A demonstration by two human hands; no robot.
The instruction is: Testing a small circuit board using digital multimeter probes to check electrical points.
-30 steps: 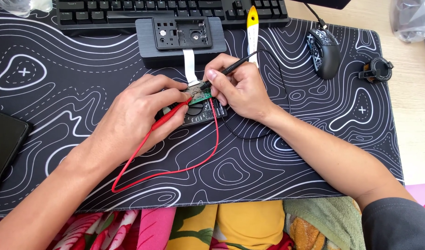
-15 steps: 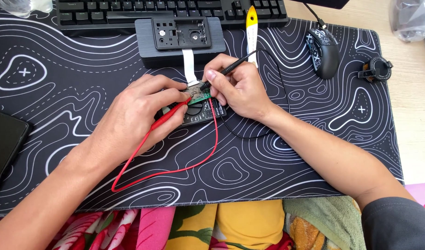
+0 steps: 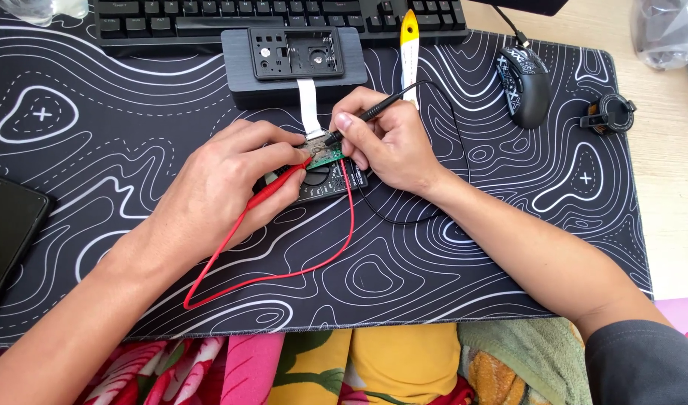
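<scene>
My left hand (image 3: 224,184) grips a red test probe (image 3: 273,189), its tip resting on a small green circuit board (image 3: 327,157). My right hand (image 3: 389,142) holds a black test probe (image 3: 363,118) like a pen, with the tip touching the same board. The board sits on a small black meter (image 3: 325,180) that lies mostly under my fingers. A red lead (image 3: 284,274) loops toward me across the mat, and a black lead (image 3: 400,217) curves around my right wrist. A white ribbon cable (image 3: 309,109) runs from the board up to a black device case (image 3: 295,64).
A black desk mat with white contour lines (image 3: 96,135) covers the desk. A keyboard (image 3: 209,15) lies at the far edge, with a yellow-handled tool (image 3: 409,45) beside the case. A mouse (image 3: 524,79) and a small round black part (image 3: 610,114) sit right; a dark slab (image 3: 6,225) lies left.
</scene>
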